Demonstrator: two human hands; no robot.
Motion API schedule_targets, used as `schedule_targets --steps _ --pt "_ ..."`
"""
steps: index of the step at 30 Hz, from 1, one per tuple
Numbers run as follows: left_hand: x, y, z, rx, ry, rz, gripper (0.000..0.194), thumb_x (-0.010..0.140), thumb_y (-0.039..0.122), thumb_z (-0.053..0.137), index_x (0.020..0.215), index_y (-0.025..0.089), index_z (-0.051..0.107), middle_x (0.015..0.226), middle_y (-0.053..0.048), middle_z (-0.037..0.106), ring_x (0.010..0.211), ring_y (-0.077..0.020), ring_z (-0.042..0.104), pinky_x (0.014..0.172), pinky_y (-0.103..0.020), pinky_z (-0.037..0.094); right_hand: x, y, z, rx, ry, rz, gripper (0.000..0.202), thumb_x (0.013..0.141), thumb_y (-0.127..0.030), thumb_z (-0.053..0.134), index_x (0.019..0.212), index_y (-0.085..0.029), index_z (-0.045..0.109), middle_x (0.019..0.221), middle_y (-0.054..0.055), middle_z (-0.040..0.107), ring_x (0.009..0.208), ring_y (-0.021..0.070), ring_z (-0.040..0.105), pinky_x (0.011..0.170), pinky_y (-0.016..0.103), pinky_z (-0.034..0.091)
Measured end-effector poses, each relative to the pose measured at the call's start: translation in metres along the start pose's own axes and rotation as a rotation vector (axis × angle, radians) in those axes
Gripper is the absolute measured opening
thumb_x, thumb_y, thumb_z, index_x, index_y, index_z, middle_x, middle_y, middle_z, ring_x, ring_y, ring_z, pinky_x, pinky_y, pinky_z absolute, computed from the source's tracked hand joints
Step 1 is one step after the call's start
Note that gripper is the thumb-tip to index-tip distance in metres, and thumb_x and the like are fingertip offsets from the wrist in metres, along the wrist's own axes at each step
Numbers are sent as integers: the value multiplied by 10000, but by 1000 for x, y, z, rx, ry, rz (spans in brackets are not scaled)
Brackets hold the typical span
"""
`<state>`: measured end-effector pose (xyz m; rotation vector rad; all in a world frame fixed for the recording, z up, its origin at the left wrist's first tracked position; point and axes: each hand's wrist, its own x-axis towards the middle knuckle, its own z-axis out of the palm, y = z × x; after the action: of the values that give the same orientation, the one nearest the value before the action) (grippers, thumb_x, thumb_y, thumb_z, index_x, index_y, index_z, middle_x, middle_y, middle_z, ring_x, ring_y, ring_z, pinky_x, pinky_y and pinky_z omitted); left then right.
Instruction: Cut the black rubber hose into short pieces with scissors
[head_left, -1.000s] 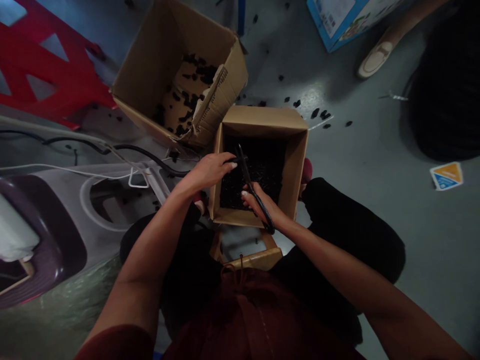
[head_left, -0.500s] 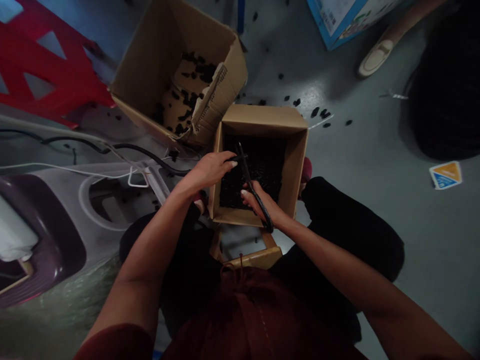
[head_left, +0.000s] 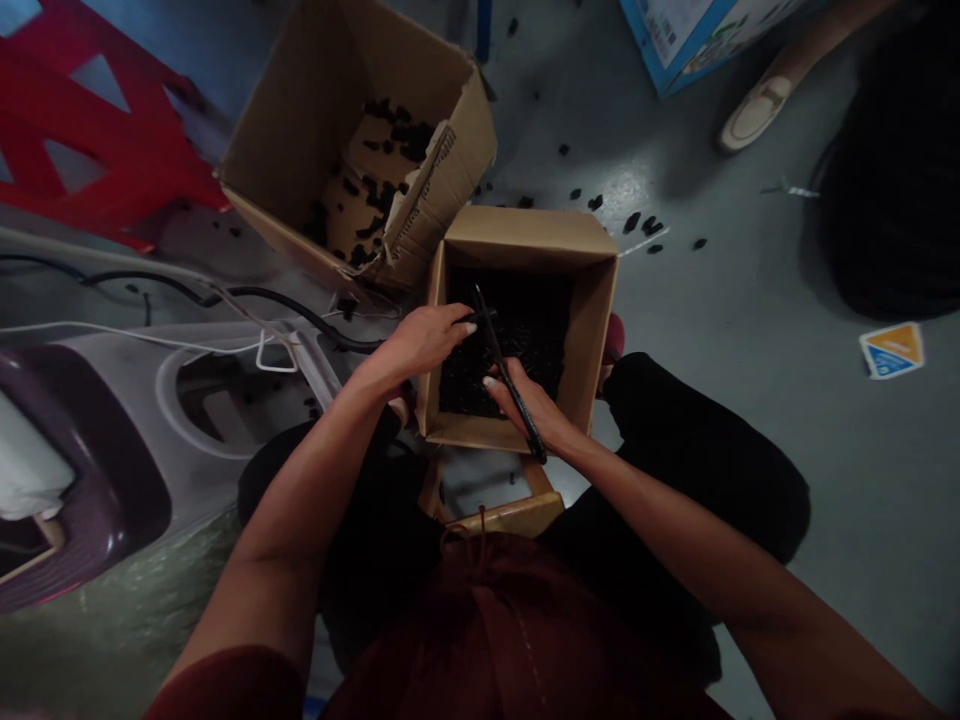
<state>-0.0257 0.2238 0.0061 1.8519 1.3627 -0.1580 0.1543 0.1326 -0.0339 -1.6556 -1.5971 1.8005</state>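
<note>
My right hand (head_left: 534, 405) is closed around black-handled scissors (head_left: 491, 332), whose blades point up and slightly left. My left hand (head_left: 429, 335) pinches a small black piece (head_left: 486, 314) that reaches to the scissor blades. Its exact kind is too dark to make out. Both hands are above a cardboard box (head_left: 529, 232) standing between my legs. Many small dark pieces (head_left: 525, 345) lie inside the box.
A larger cardboard box (head_left: 274, 120) with scattered black bits adjoins it at the upper left. A purple and grey plastic stool (head_left: 124, 430) and black cable (head_left: 262, 293) are at left. More bits dot the floor. Another person's shoe (head_left: 754, 115) is at upper right.
The scissor handles have come closer together and the blades have closed somewhat near the black piece. Both hands stay in nearly the same place.
</note>
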Motion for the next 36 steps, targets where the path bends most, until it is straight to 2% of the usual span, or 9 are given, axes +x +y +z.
schedule_targets --steps 6,13,21,30,36 --pt "1 -1 0 -2 14 -2 367 896 282 366 1101 120 625 1039 -95 674 937 -200 615 853 -302 448 -2 -3 -3 2 32 15 274 883 -477 409 975 -223 458 720 -16 523 644 143 513 637 281 405" --pt "2 -2 2 20 26 21 336 891 281 364 1016 124 634 964 -81 673 876 -183 612 821 -290 452 -2 -6 -2 40 65 39 228 863 -448 439 882 -222 465 642 -39 494 579 127 482 591 255 371" --pt "2 -3 2 15 32 15 338 895 266 350 1015 120 630 998 -89 673 906 -189 616 842 -306 456 0 0 2 51 108 -4 223 859 -444 446 853 -223 477 608 -44 488 534 120 481 543 238 361" --pt "5 -7 2 70 0 -36 345 904 282 367 1090 146 624 1082 -75 675 1023 -190 611 912 -287 449 1 3 4 46 103 -10 225 852 -451 442 825 -227 460 608 -42 480 520 118 475 533 236 372" --pt "5 -6 3 115 -49 -37 351 911 262 359 1107 130 619 1097 -93 673 1022 -189 616 900 -276 445 -2 5 4 10 65 -6 224 867 -452 417 839 -232 445 611 -43 481 536 122 484 550 238 384"
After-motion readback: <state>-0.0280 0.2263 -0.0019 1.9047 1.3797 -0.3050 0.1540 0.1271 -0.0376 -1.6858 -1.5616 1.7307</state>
